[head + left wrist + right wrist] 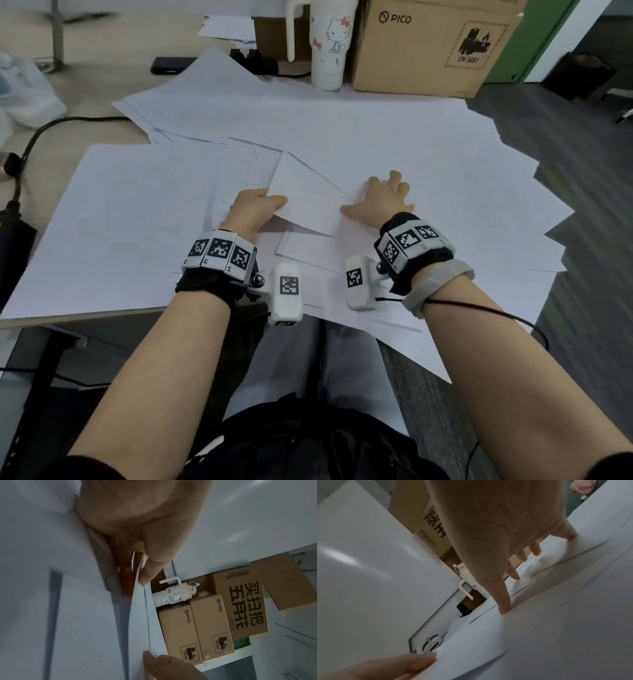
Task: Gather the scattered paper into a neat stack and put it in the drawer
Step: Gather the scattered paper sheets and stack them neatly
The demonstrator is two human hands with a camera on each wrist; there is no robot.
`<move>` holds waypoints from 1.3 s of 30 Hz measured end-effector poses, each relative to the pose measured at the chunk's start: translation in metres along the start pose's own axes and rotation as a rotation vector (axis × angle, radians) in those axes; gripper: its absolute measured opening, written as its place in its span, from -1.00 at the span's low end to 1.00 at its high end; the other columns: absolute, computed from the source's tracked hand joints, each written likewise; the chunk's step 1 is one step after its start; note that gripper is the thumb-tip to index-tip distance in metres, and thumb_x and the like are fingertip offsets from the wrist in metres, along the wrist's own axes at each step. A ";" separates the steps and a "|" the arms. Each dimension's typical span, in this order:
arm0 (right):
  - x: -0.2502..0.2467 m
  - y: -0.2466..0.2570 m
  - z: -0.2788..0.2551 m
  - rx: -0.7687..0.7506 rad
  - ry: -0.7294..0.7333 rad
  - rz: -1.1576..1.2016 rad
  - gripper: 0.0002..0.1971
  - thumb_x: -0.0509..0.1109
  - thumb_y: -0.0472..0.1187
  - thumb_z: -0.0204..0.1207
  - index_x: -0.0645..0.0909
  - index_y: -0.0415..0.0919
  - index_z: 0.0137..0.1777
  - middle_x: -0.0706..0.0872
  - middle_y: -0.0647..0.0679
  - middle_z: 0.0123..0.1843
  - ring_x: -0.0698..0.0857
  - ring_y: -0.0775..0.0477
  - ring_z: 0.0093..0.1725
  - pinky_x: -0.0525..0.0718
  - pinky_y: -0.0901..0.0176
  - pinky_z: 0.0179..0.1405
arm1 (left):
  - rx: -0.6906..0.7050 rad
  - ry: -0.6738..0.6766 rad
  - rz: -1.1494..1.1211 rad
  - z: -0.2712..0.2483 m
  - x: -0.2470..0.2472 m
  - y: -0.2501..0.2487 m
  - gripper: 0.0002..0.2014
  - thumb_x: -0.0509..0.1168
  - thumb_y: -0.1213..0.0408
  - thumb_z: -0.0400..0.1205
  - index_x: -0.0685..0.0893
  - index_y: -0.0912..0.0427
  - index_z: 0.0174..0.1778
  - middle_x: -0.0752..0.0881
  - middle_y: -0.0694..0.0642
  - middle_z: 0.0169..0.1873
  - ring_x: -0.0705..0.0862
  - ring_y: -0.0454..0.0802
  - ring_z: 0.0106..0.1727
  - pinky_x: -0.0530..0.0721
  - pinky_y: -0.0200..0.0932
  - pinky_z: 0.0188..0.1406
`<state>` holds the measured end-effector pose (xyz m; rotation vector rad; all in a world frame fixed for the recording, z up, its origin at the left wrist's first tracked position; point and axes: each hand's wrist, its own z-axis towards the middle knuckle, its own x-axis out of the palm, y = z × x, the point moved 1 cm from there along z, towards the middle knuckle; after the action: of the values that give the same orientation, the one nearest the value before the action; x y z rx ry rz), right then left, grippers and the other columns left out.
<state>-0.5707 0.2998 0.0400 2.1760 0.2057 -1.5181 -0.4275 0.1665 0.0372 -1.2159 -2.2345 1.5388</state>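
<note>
Several white paper sheets lie fanned and overlapping across the desk. My left hand pinches the near-left edge of one top sheet, thumb above and fingers beneath. In the left wrist view the thumb presses the paper edge against my curled fingers. My right hand lies flat on the sheets just right of that one, fingers spread. The right wrist view shows its fingertips pressing into the paper, which wrinkles a little. The drawer is not in view.
A white cartoon-cat tumbler and a PICO cardboard box stand at the back of the desk. A black cable with its adapter runs along the left. Sheets overhang the desk's front edge and its right side above grey floor.
</note>
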 end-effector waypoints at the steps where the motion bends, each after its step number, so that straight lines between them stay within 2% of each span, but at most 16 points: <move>1: -0.001 0.003 0.003 -0.008 0.002 -0.008 -0.30 0.38 0.14 0.47 0.28 -0.18 0.51 0.03 -0.18 0.63 0.05 -0.23 0.61 0.19 -0.36 0.51 | 0.005 0.008 0.003 0.001 -0.001 -0.001 -0.93 0.37 0.25 0.55 0.69 0.15 -0.12 0.73 0.13 -0.02 0.69 0.09 0.04 0.61 0.05 0.28; 3: -0.001 0.008 0.011 -0.014 0.013 -0.016 -0.28 0.35 0.16 0.49 0.24 -0.18 0.55 0.06 -0.18 0.65 0.01 -0.23 0.64 0.13 -0.40 0.53 | 0.017 0.024 0.026 0.006 -0.004 -0.002 -0.92 0.34 0.29 0.58 0.66 0.18 -0.05 0.68 0.11 -0.04 0.65 0.07 0.00 0.60 -0.04 0.17; 7: 0.000 0.015 0.021 0.005 0.012 -0.009 -0.30 0.30 0.17 0.54 0.23 -0.18 0.57 0.15 -0.16 0.64 0.09 -0.24 0.64 0.11 -0.48 0.51 | 0.035 0.030 0.095 0.013 -0.006 -0.007 -0.96 0.29 0.34 0.60 0.63 0.16 -0.15 0.63 0.11 -0.16 0.56 0.02 -0.13 0.49 -0.21 -0.13; 9: 0.001 0.016 0.025 0.012 -0.004 -0.007 -0.34 0.28 0.15 0.56 0.26 -0.18 0.55 0.21 -0.16 0.62 0.14 -0.24 0.62 0.14 -0.49 0.50 | 0.060 0.046 0.117 0.016 -0.005 -0.009 -0.93 0.28 0.38 0.60 0.66 0.20 -0.07 0.66 0.13 -0.13 0.58 0.03 -0.09 0.51 -0.22 -0.09; 13: 0.001 0.017 0.028 0.000 -0.033 0.008 -0.51 0.21 0.06 0.63 0.39 -0.22 0.45 0.37 -0.18 0.52 0.27 -0.27 0.55 0.21 -0.46 0.47 | 0.056 0.039 0.129 0.019 -0.004 -0.009 -0.89 0.28 0.41 0.59 0.67 0.17 -0.03 0.68 0.13 -0.07 0.61 0.05 -0.03 0.58 -0.04 0.21; 15: -0.002 0.016 0.029 -0.034 -0.083 0.054 -0.65 0.15 -0.03 0.67 0.50 -0.26 0.29 0.52 -0.23 0.34 0.45 -0.29 0.40 0.38 -0.30 0.41 | 0.051 0.040 0.139 0.021 -0.004 -0.008 -0.90 0.28 0.40 0.56 0.66 0.16 -0.07 0.65 0.13 -0.12 0.59 0.06 -0.06 0.59 0.04 0.21; 17: -0.004 0.012 0.030 -0.089 -0.151 0.133 -0.75 0.11 -0.13 0.70 0.56 -0.24 -0.04 0.58 -0.29 0.07 0.56 -0.32 0.10 0.50 -0.06 0.21 | 0.034 0.035 0.129 0.022 -0.004 -0.006 -0.91 0.29 0.38 0.54 0.67 0.15 -0.10 0.65 0.13 -0.15 0.60 0.07 -0.07 0.57 0.08 0.26; 19: -0.007 0.006 0.028 -0.120 -0.241 0.151 -0.71 0.08 -0.22 0.68 0.44 -0.19 -0.29 0.51 -0.21 -0.14 0.46 -0.24 -0.11 0.44 0.02 0.13 | 0.011 0.024 0.124 0.022 -0.003 -0.004 -0.93 0.33 0.32 0.47 0.69 0.14 -0.17 0.71 0.10 -0.12 0.67 0.11 -0.01 0.53 0.17 0.37; 21: -0.013 0.002 0.025 -0.140 -0.350 0.181 -0.70 0.09 -0.27 0.67 0.44 -0.21 -0.32 0.47 -0.09 -0.30 0.39 -0.18 -0.15 0.39 0.06 0.12 | 0.005 0.018 0.124 0.024 -0.003 -0.002 -0.78 0.34 0.19 0.30 0.72 0.11 -0.16 0.76 0.06 -0.02 0.69 0.12 0.14 0.50 0.18 0.40; 23: -0.024 0.000 0.017 -0.152 -0.446 0.246 -0.66 0.11 -0.24 0.67 0.33 -0.21 -0.38 0.41 -0.09 -0.38 0.38 -0.18 -0.19 0.30 0.14 -0.11 | -0.005 0.017 0.119 0.027 -0.004 0.001 -0.65 0.31 0.16 0.19 0.71 0.15 -0.12 0.75 0.03 -0.03 0.67 0.08 0.10 0.50 0.16 0.40; 26: -0.037 -0.002 0.006 -0.161 -0.586 0.328 -0.71 0.17 -0.18 0.66 0.36 -0.20 -0.32 0.44 -0.14 -0.34 0.38 -0.20 -0.24 0.27 0.11 -0.31 | -0.016 0.038 0.092 0.016 -0.005 0.000 -0.86 0.32 0.18 0.19 0.56 0.06 -0.37 0.59 0.08 -0.23 0.53 0.06 -0.13 0.49 -0.06 0.13; 29: -0.043 0.000 -0.009 -0.216 -0.675 0.418 -0.63 0.20 -0.24 0.56 0.27 -0.17 -0.49 0.23 -0.04 -0.54 0.27 -0.17 -0.32 0.19 0.12 -0.42 | 0.027 0.051 0.029 0.003 -0.006 -0.002 -0.76 0.40 0.28 0.41 0.45 0.06 -0.46 0.55 0.11 -0.26 0.49 0.02 -0.17 0.43 -0.07 -0.05; 31: -0.043 0.001 -0.018 -0.271 -0.686 0.476 -0.63 0.22 -0.28 0.50 0.26 -0.17 -0.54 0.17 0.02 -0.58 0.20 -0.13 -0.41 0.15 0.14 -0.45 | 0.046 0.072 -0.019 -0.001 -0.008 0.000 -0.70 0.36 0.37 0.55 0.45 0.09 -0.45 0.62 0.01 -0.39 0.55 -0.04 -0.31 0.48 -0.15 -0.12; 34: -0.039 0.001 -0.031 -0.315 -0.645 0.566 -0.58 0.25 -0.33 0.42 0.15 -0.12 -0.59 0.13 0.01 -0.60 0.08 -0.01 -0.49 0.04 0.16 -0.52 | 0.091 0.102 -0.034 -0.011 -0.012 0.004 -0.68 0.31 0.42 0.61 0.46 0.11 -0.46 0.59 -0.19 -0.67 0.50 -0.30 -0.65 0.45 -0.42 -0.50; 36: -0.034 0.001 -0.037 -0.313 -0.606 0.587 -0.64 0.27 -0.33 0.38 0.21 -0.20 -0.56 0.16 -0.04 -0.58 0.09 -0.03 -0.47 0.06 0.18 -0.52 | 0.133 0.105 -0.047 -0.017 -0.012 0.006 -0.72 0.30 0.44 0.62 0.51 0.13 -0.41 0.64 -0.15 -0.58 0.54 -0.30 -0.58 0.43 -0.47 -0.56; 39: -0.025 0.003 -0.045 -0.329 -0.493 0.618 -0.71 0.30 -0.34 0.34 0.32 -0.27 -0.55 0.21 -0.07 -0.57 0.15 -0.03 -0.46 0.10 0.22 -0.52 | 0.155 0.102 -0.075 -0.022 -0.010 0.007 -0.82 0.34 0.41 0.60 0.60 0.13 -0.31 0.71 0.00 -0.31 0.64 -0.15 -0.31 0.53 -0.33 -0.28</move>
<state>-0.5406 0.3217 0.0759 1.3731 -0.3306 -1.4596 -0.4048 0.1763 0.0442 -1.1267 -2.0322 1.5520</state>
